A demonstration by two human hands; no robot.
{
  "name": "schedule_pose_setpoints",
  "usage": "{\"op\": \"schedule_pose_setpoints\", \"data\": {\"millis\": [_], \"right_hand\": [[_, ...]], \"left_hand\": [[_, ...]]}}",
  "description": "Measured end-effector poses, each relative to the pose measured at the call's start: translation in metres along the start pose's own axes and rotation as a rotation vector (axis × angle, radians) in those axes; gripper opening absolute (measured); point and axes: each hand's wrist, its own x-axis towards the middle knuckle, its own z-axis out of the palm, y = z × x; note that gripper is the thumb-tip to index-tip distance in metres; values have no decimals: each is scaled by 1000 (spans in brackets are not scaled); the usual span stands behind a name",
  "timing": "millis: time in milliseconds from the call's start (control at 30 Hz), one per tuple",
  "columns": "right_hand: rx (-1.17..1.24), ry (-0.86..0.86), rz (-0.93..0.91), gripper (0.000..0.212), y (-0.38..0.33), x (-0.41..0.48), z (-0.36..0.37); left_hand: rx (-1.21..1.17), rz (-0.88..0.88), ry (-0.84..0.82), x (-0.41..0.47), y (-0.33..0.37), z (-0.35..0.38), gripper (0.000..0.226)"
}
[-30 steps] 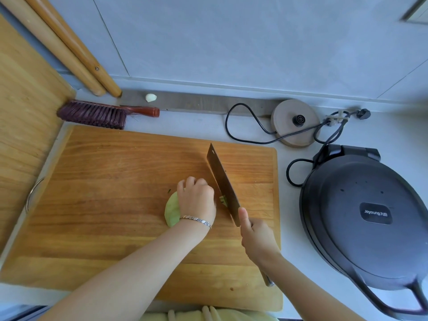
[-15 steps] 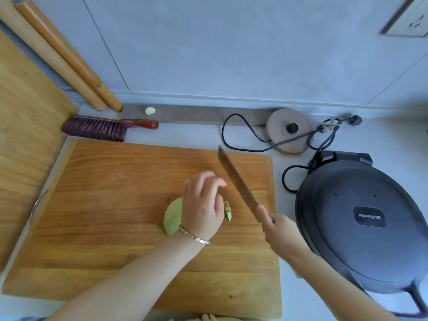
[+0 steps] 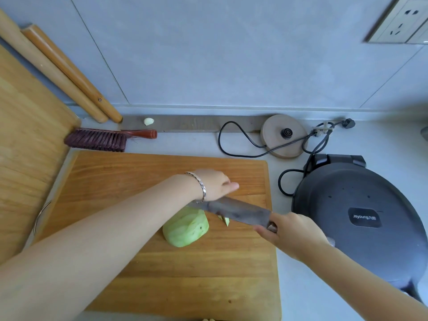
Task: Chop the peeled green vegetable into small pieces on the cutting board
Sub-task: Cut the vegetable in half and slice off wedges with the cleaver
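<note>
Grey countertop (image 3: pixel 301 297), grey wall behind. Right hand (image 3: pixel 291 232) is wrapped round the cleaver (image 3: pixel 236 210) handle, and the blade runs leftward across the wooden cutting board (image 3: pixel 139 177). Left hand (image 3: pixel 215 184) is beyond the blade, back to camera, with one digit stuck out to the right. Its other fingers are hidden, so I cannot tell whether it holds anything. Silver bracelet (image 3: pixel 201 186) on that wrist. Peeled green vegetable (image 3: pixel 185 228) lies mid-board, partly under the blade tip and left forearm, with a small cut piece (image 3: pixel 226 221) just right of it. Further out: brush (image 3: pixel 102 140), two rolling pins (image 3: pixel 69 75) leaning on the wall, garlic clove (image 3: pixel 148 121), kettle base (image 3: pixel 284 135) with cord, and black Joyoung griddle (image 3: pixel 359 216) right of the board.
</note>
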Motion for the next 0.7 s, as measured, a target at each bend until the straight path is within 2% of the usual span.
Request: {"op": "schedule_pose_setpoints", "data": {"millis": [133,200,233,267,333,400,433,533,700], "right_hand": [[448,-29,178,58,0,-7,0],[697,-51,263,57,-6,-7,0],[818,-74,308,58,-11,-7,0],[923,-102,347,59,-16,-6,0],[1081,-156,404,59,-26,-6,2],[1185,-191,442,58,-37,-7,3],[1211,-202,450,58,-42,-8,4],[1204,-215,439,57,-52,-12,6],[1167,-231,403,58,-57,-18,10]], "left_hand": [[-211,17,535,-28,-17,-4,32],[-319,-35,830,-48,-29,17,29],[-365,-90,901,-56,-37,31,29],[-416,-148,881,-62,-44,47,33],[-466,-218,609,-70,-52,78,56],[-301,-205,320,-73,-57,103,85],[-218,-195,255,-73,-57,112,93],[-173,-228,285,-67,-57,132,91],[-345,-272,426,-58,-51,143,83]]}}
